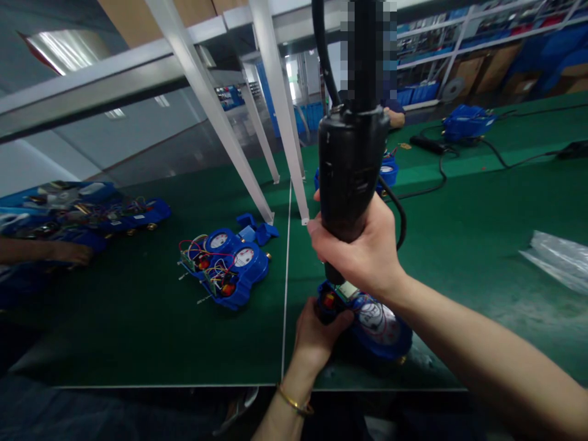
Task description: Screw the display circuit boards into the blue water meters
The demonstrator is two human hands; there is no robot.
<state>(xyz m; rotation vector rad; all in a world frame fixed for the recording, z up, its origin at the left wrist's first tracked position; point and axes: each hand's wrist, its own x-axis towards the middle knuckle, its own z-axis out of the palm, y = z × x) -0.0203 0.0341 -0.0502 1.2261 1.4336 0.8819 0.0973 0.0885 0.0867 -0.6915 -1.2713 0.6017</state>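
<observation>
My right hand (367,248) is wrapped round a black electric screwdriver (351,165), which stands upright with a cable at its top. The tool's lower end is over a blue water meter (383,334) near the table's front edge; whether the bit touches a screw is hidden. That meter has a round dial, a small circuit board and thin wires. With thumb and fingers, my left hand (316,334) grips the meter's left end, where an orange-red part shows inside the housing.
Two more blue meters (234,263) with loose wires lie left of the white seam, beside small blue covers (257,229). Metal posts (280,110) rise behind. A co-worker's hand (68,251) rests by several meters at far left. A plastic bag (558,260) lies right.
</observation>
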